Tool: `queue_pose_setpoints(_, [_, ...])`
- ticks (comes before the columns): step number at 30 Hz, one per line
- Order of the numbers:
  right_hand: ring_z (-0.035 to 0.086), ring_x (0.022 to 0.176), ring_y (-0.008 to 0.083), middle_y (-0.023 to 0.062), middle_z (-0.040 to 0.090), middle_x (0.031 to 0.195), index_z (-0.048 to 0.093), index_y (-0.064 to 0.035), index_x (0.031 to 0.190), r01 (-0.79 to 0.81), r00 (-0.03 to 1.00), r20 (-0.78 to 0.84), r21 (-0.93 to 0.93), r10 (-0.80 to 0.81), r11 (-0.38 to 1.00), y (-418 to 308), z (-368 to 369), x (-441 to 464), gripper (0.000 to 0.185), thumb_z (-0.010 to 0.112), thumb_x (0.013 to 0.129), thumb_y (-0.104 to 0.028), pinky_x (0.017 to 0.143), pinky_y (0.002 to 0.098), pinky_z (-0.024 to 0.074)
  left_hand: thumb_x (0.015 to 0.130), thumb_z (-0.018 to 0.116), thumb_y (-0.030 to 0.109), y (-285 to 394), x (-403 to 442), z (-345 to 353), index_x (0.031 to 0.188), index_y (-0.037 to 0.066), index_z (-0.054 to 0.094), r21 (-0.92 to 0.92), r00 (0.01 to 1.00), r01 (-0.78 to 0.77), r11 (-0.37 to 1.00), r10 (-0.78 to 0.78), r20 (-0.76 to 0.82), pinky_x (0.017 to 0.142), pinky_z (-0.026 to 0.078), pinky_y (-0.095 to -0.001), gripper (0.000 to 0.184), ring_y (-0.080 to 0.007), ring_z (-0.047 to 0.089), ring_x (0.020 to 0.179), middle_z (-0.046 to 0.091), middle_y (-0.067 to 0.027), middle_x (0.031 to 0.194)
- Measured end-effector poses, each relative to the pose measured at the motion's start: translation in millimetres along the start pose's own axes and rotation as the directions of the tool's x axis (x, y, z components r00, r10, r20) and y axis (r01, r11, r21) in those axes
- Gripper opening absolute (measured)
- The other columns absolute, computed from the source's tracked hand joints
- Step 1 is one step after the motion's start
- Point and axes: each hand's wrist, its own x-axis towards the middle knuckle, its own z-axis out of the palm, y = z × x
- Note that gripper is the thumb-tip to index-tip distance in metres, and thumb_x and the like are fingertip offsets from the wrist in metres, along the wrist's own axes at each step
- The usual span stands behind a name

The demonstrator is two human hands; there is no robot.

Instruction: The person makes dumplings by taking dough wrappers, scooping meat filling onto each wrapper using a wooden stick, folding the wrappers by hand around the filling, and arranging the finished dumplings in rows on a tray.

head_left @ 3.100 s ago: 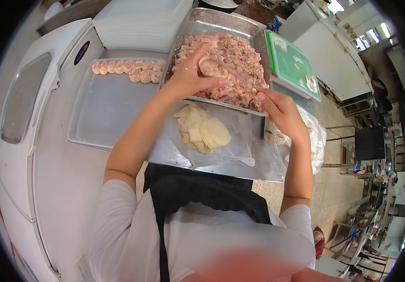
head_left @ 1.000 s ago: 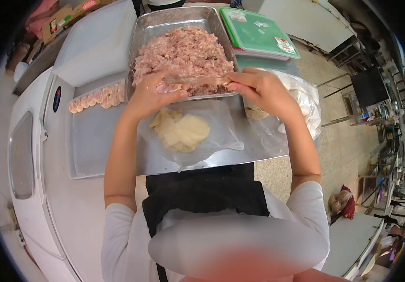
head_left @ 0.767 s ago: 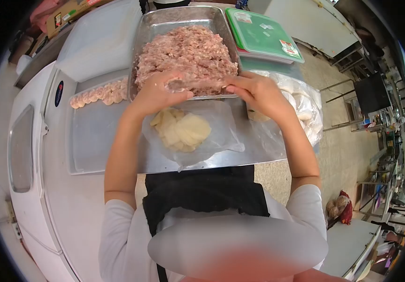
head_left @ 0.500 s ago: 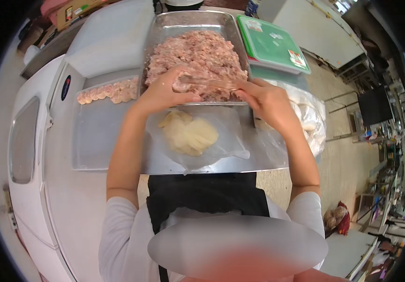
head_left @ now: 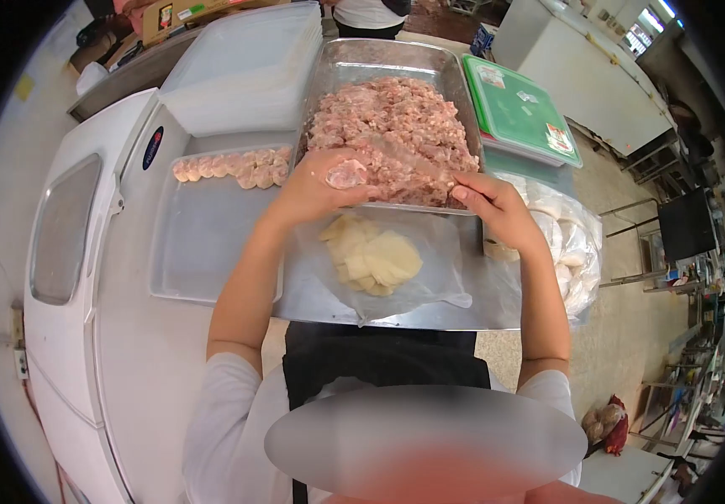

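In my cupped left hand (head_left: 316, 189) lies a wrapper with pink ground meat on it (head_left: 347, 174), just over the near left part of a metal tray (head_left: 379, 52). My right hand (head_left: 501, 208) is closed around the end of a thin flat spreading stick (head_left: 423, 162), blurred against the meat. Raw ground meat (head_left: 396, 109) fills much of the tray. Below my hands, a pile of pale round dough wrappers (head_left: 375, 256) rests on a plastic sheet (head_left: 442, 290). Left of them, filled dumplings (head_left: 245, 165) stand in rows at the far end of a translucent tray (head_left: 211, 244).
Stacked translucent trays (head_left: 236, 67) stand at the back left. A green-lidded container (head_left: 522, 109) is right of the meat tray, with a plastic bag of white rounds (head_left: 568, 244) nearer me. A white freezer (head_left: 68, 227) borders the left. Another person (head_left: 371, 15) is beyond the table.
The stick has moved right, away from the filling in my left palm, which now shows uncovered. My right hand has tilted with it. The whole view has shifted a little.
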Motion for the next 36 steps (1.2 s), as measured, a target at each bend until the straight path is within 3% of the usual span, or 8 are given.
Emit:
queue_pose_setpoints(6, [0.045,0.057,0.0044,-0.0032,0.052,0.069,0.062,-0.0017,0.117,-0.337,0.938,0.09,0.457,0.334,0.823,32,29,22,0.031,0.058,0.096,-0.025,0.049,0.02,0.036,0.072,0.08,0.024,-46,-23,-32,0.119,0.004,0.06,0.36,0.924,-0.172,0.917,0.277,-0.263,0.083,0.049,-0.0313,0.054,-0.019,0.062,0.092,0.065,-0.0098,0.102])
queue_pose_setpoints(9, [0.032,0.046,0.0022,-0.0054,0.043,0.062,0.062,-0.0048,0.113,-0.33,0.932,0.09,0.607,0.35,0.723,39,35,23,0.026,0.057,0.097,-0.025,0.039,0.0187,0.0233,0.073,0.079,0.018,-69,-43,-60,0.121,0.003,0.058,0.186,0.945,0.078,0.979,-0.013,-0.327,0.077,0.05,-0.0301,0.054,-0.0168,0.059,0.085,0.062,-0.0111,0.099])
queue_pose_setpoints(12, [0.033,0.047,0.0024,-0.0053,0.043,0.062,0.062,-0.0041,0.115,-0.357,0.925,0.137,0.637,0.355,0.684,40,29,23,0.029,0.056,0.098,-0.026,0.04,0.0186,0.023,0.073,0.078,0.015,-121,-64,-83,0.123,0.002,0.055,0.305,0.869,0.036,0.952,0.121,-0.48,0.075,0.051,-0.0294,0.057,-0.0168,0.058,0.082,0.061,-0.0114,0.101])
queue_pose_setpoints(18, [0.032,0.05,0.0023,-0.0052,0.041,0.063,0.062,-0.0029,0.12,-0.353,0.922,0.126,0.666,0.367,0.657,36,31,25,0.032,0.055,0.098,-0.025,0.04,0.0183,0.0205,0.076,0.075,0.015,-109,-73,-96,0.133,0.006,0.047,0.365,0.794,0.434,0.824,-0.159,-0.586,0.078,0.051,-0.035,0.064,-0.0243,0.063,0.089,0.063,-0.0143,0.108])
queue_pose_setpoints(24, [0.033,0.052,0.0023,-0.0051,0.042,0.063,0.061,-0.0019,0.121,-0.36,0.918,0.136,0.682,0.374,0.636,35,28,24,0.033,0.054,0.098,-0.024,0.04,0.018,0.0215,0.078,0.075,0.022,-149,-44,-108,0.149,0.014,0.025,0.596,0.805,0.449,0.666,-0.013,-0.593,0.084,0.049,-0.0437,0.087,-0.0364,0.063,0.099,0.064,-0.0196,0.111])
queue_pose_setpoints(30, [0.032,0.05,0.0026,-0.0045,0.044,0.066,0.057,0.0014,0.123,-0.366,0.907,0.104,0.671,0.407,0.645,31,31,25,0.035,0.052,0.099,-0.023,0.04,0.0167,0.0236,0.079,0.072,0.015,-150,-27,-107,0.151,0.015,0.02,0.476,0.788,0.563,0.676,-0.266,-0.555,0.082,0.05,-0.0437,0.088,-0.0376,0.063,0.097,0.064,-0.0233,0.11])
queue_pose_setpoints(33, [0.033,0.051,0.0022,-0.0057,0.043,0.065,0.058,0.0006,0.123,-0.347,0.913,0.1,0.7,0.396,0.624,36,30,26,0.034,0.055,0.097,-0.021,0.04,0.0172,0.023,0.078,0.072,0.012,-177,-22,-112,0.151,0.017,0.021,0.552,0.819,0.313,0.773,0.074,-0.568,0.079,0.051,-0.0437,0.089,-0.0375,0.065,0.09,0.067,-0.0224,0.098])
queue_pose_setpoints(36, [0.033,0.051,0.0019,-0.0054,0.048,0.071,0.059,0.0,0.122,-0.354,0.922,0.135,0.676,0.363,0.647,41,28,23,0.033,0.055,0.097,-0.021,0.041,0.0168,0.0243,0.077,0.072,0.011,-161,-20,-111,0.151,0.017,0.022,0.478,0.822,0.457,0.75,-0.15,-0.55,0.08,0.051,-0.044,0.089,-0.0376,0.065,0.091,0.067,-0.0229,0.097])
